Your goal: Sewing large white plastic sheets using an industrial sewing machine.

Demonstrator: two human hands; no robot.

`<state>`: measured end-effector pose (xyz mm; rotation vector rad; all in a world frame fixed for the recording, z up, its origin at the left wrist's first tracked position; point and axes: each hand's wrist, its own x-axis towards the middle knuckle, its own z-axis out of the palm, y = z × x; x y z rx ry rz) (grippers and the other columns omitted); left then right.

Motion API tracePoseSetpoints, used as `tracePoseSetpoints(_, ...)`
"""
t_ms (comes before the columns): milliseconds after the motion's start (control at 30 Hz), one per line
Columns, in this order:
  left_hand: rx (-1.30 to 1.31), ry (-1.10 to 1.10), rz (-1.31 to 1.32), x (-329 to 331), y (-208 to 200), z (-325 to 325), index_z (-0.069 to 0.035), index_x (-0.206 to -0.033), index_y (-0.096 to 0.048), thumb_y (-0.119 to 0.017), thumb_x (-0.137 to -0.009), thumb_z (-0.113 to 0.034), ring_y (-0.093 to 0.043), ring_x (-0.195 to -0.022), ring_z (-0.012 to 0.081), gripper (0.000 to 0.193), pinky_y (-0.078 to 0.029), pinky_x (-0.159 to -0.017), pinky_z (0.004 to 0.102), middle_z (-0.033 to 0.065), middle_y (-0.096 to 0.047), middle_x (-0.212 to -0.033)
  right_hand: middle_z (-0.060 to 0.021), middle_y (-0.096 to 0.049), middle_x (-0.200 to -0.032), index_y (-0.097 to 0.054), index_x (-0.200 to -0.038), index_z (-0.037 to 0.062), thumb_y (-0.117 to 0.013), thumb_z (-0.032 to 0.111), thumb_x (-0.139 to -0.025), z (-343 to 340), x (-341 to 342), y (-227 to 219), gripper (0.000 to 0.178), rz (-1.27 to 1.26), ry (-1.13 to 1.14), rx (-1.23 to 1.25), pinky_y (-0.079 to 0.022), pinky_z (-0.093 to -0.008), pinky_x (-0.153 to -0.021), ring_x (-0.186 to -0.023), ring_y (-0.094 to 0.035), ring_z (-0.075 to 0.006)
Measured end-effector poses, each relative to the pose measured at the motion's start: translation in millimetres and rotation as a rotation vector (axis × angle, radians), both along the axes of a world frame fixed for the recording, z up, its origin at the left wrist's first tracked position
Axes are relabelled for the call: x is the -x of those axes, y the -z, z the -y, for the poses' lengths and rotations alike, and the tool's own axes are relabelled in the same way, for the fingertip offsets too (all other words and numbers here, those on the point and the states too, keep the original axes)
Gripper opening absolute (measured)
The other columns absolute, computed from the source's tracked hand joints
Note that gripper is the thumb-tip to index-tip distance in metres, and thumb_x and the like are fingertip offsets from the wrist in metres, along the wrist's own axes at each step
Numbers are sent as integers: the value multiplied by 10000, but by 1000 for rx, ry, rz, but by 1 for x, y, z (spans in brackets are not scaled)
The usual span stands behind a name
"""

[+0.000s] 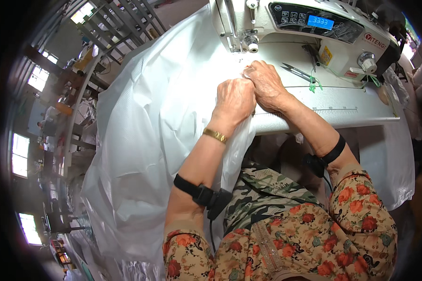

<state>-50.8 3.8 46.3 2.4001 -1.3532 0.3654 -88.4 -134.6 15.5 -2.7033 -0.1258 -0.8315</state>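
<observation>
A large sheet of white fabric (140, 154) spreads over the left of the sewing table and hangs down beside my lap. Just in front of the needle area of a white sewing machine (262, 18), my left hand (236, 97) is closed on the fabric's edge. My right hand (266, 84) touches it on the right and is closed, pinching the same edge closer to the needle. Glare from the machine's lamp washes out the cloth there, and my fingertips are partly hidden.
Thread snips (297, 73) with green thread lie on the machine bed, right of my hands. A ruler scale (335, 111) runs along the table's front edge. More white material (389, 164) hangs at the right. Metal racks (117, 28) stand at the far left.
</observation>
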Motion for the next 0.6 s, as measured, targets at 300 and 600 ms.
tracePoseSetpoints(300,488,92,-449,12,9,-42,50,-1295,-500,-608,-941,-239,-646,-920,340,470,-511,-810,404,237,-658,-1067,-168,-625,-1024,-650,-989,10,-539,129,-869,6,-15,6,202,-73,95,-86,-422,-440,-914,-1064,-557,-326)
tracePoseSetpoints(600,704,-336,-370,187,139,-201,49,-1268,-546,-624,-946,-165,-581,-1143,270,394,-431,-1007,367,178,-608,-1219,-159,-560,-722,-559,-795,17,-627,110,-889,-34,86,26,148,255,-165,-127,-481,-418,-601,-653,-573,-354)
